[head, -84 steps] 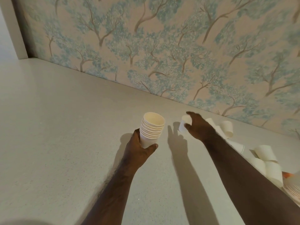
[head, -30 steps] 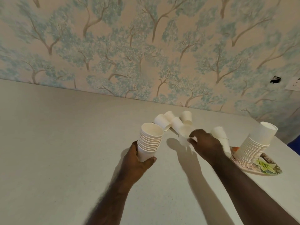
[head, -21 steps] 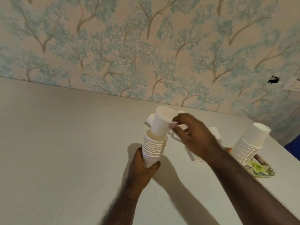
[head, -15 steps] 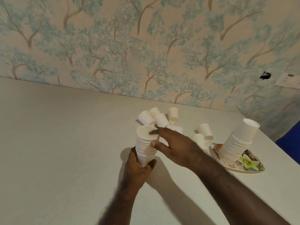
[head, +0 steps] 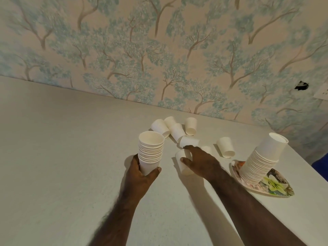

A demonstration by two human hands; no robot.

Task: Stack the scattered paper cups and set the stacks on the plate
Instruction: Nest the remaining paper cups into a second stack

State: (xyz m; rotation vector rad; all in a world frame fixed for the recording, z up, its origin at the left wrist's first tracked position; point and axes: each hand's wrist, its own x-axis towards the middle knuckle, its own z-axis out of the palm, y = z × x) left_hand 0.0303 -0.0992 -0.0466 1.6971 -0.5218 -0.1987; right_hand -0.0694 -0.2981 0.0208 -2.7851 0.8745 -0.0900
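On the pale speckled countertop (head: 71,157), the right hand (head: 200,162) curls around 1 loose white paper cup (head: 182,163) while the left hand (head: 142,176) grips the short nested stack of white paper cups (head: 150,151), and a hasty squeeze could crush the cup or misalign it, toppling the stack before it joins the tall leaning stack (head: 262,158) on the floral plate (head: 276,187)

My right hand (head: 200,162) hides most of 1 cup (head: 182,161); the blue object (head: 320,165) is cut by the right edge.

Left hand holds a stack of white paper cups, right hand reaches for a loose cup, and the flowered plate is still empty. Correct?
Not quite. In the head view the flowered plate already carries a tall leaning stack of white paper cups. The rest holds: left hand holds a stack, right hand grasps a loose cup.
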